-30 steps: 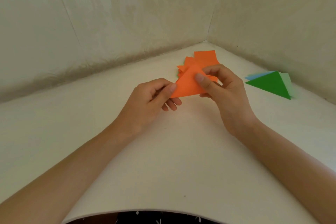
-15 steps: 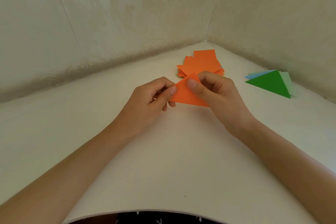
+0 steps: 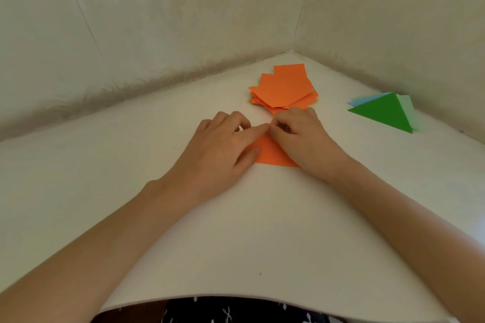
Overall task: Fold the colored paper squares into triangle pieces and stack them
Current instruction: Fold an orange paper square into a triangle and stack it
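Head view: both hands bear down on an orange paper (image 3: 273,157) lying flat on the white table (image 3: 236,231), folded into a triangle. The left hand (image 3: 223,149) has its fingers stretched out, pressing the paper's left side. The right hand (image 3: 301,139) bends its fingers over the far corner; I cannot tell whether it pinches or only presses. Just behind lies a loose pile of orange squares (image 3: 283,89), unfolded. Well to the right sits the stack of triangles (image 3: 380,113), green on top, with blue and pale green edges below. At least 3 pieces look done, 1 is being creased, and the pile remains.
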